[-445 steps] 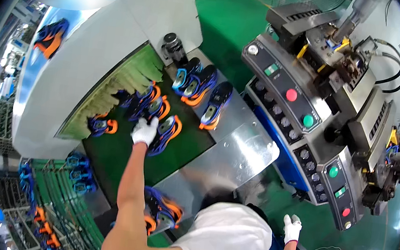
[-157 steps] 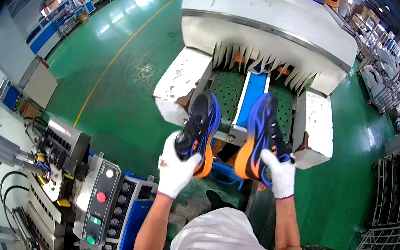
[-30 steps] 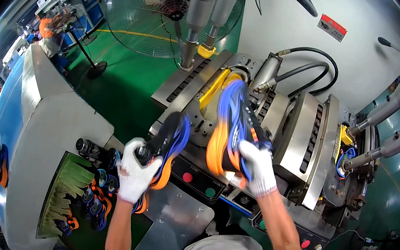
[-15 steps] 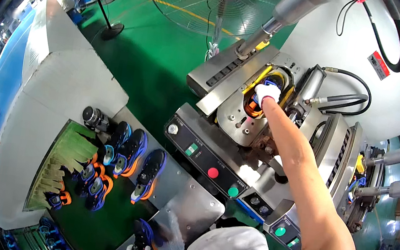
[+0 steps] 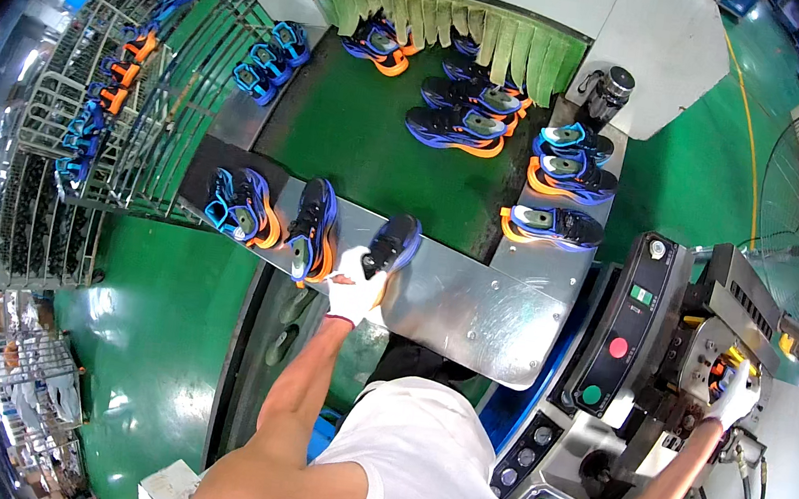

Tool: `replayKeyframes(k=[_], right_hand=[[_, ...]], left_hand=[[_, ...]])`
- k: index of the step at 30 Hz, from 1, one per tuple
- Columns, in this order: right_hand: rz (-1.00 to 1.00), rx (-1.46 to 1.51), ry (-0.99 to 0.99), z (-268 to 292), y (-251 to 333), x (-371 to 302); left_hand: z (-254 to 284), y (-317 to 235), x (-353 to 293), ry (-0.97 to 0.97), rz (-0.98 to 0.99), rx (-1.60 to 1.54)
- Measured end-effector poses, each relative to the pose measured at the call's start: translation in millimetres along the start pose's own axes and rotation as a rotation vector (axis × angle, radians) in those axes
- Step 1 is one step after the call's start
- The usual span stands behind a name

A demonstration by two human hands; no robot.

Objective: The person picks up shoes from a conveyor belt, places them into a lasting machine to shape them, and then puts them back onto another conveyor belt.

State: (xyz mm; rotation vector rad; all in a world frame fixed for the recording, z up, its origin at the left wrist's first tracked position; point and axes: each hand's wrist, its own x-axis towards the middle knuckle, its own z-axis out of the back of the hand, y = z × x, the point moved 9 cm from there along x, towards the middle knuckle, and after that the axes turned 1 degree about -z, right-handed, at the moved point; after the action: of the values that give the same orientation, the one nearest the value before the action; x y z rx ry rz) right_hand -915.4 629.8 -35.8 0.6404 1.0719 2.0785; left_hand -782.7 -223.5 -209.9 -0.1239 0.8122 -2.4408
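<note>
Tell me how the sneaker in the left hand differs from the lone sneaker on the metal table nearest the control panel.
The left-hand sneaker is gripped by the left hand; the lone sneaker rests untouched on the metal table. The left-hand sneaker's toe points away from the person; the lone sneaker's toe points right. The hand partly covers the left-hand sneaker; the lone sneaker shows its opening. Both have black uppers with blue along the sole.

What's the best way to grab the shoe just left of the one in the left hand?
Probably around the heel, coming from the near side: this shoe points its toe away and its open heel end nearer, with other shoes on both sides.
</note>
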Motion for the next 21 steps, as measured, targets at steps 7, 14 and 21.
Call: replayKeyframes(k=[7, 14, 21], right_hand=[[0.324, -0.770, 0.247, -100, 10, -287], [0.048, -1.227, 0.387, -133, -16, -305], [-0.056, -0.863, 0.301, -100, -25, -400]], left_hand=[[1, 28, 48, -0.060, -0.283, -0.026], [20, -22, 209, 0.008, -0.536, -0.115], [6, -72, 515, -0.206, -0.542, 0.061]])
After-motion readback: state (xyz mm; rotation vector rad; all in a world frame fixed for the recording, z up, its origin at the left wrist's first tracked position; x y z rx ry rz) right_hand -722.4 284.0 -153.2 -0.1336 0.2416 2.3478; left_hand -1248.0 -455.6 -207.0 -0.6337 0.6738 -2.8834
